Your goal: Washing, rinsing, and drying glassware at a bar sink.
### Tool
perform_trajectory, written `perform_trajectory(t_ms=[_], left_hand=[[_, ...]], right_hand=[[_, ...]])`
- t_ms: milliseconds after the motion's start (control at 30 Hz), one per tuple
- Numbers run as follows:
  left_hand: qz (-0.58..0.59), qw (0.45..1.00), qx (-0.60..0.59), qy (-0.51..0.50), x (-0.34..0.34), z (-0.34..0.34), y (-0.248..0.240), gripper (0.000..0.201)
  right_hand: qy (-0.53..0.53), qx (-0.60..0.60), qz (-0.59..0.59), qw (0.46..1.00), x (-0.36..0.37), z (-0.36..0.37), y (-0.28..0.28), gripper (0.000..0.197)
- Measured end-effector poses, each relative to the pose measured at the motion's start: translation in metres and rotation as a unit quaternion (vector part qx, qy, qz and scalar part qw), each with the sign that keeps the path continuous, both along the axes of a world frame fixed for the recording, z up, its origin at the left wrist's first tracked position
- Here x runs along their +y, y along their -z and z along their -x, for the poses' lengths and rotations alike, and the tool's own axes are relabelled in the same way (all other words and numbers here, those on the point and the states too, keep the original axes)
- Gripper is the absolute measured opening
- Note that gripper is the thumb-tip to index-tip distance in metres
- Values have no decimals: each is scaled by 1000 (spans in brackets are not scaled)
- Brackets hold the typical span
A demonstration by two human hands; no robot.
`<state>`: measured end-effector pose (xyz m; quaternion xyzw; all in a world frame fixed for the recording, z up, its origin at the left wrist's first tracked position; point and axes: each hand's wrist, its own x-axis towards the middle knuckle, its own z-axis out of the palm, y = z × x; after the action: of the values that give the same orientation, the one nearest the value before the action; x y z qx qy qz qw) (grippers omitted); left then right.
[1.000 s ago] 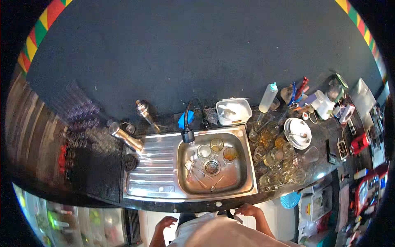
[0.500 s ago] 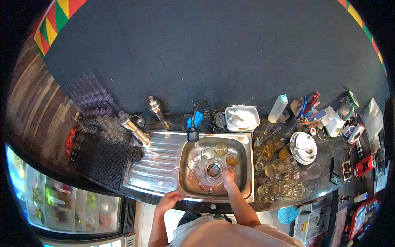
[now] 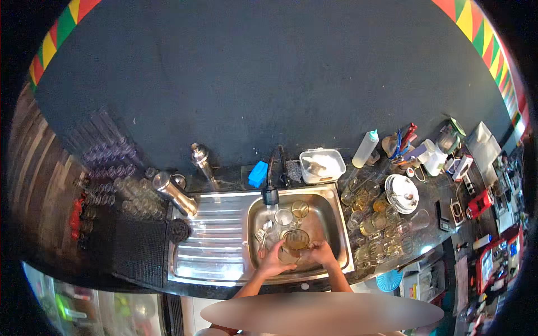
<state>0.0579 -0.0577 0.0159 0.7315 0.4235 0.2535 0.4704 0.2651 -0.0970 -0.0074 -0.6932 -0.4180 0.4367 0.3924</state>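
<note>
One amber-tinted glass (image 3: 296,239) sits at the middle of my view, over the steel sink basin (image 3: 329,227), between the left hand (image 3: 273,263) and the right hand (image 3: 323,255). I see the fingers of the left hand spread wide, thumb well apart from the rest, around the near left side of the glass. On the right hand the fingers are bent in at the other side; I cannot tell whether they grip the glass or only touch it.

Beyond the hands I see a clear glass (image 3: 284,217) and a second glass (image 3: 300,209) side by side in the basin, near the black faucet (image 3: 270,195). Cutlery (image 3: 261,235) lies along the basin's left side. To the left I have the ridged drainboard (image 3: 210,235), with a metal shaker (image 3: 175,193) tilted at its far corner and a dark scrubber (image 3: 180,230) at its left edge. On the dark tabletop (image 3: 431,232) to the right, I make out many used glasses (image 3: 375,224) crowded beside the sink and a stack of white plates (image 3: 402,193).
</note>
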Motion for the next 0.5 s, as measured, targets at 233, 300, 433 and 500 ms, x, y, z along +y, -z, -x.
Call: perform_trajectory(t_ms=[233, 300, 433, 500], left_hand=[[71, 987, -121, -79, 21, 17, -12, 68], [56, 988, -103, -98, 26, 18, -19, 68], [102, 973, -163, -129, 26, 24, -12, 68], [96, 963, -209, -141, 28, 27, 4, 67]], right_hand=[[-220, 118, -23, 968, 41, 23, -58, 14], [-224, 17, -68, 972, 82, -1, -44, 25], [-1, -270, -118, 955, 186, 12, -48, 30], [29, -291, -133, 947, 217, 25, -47, 28]])
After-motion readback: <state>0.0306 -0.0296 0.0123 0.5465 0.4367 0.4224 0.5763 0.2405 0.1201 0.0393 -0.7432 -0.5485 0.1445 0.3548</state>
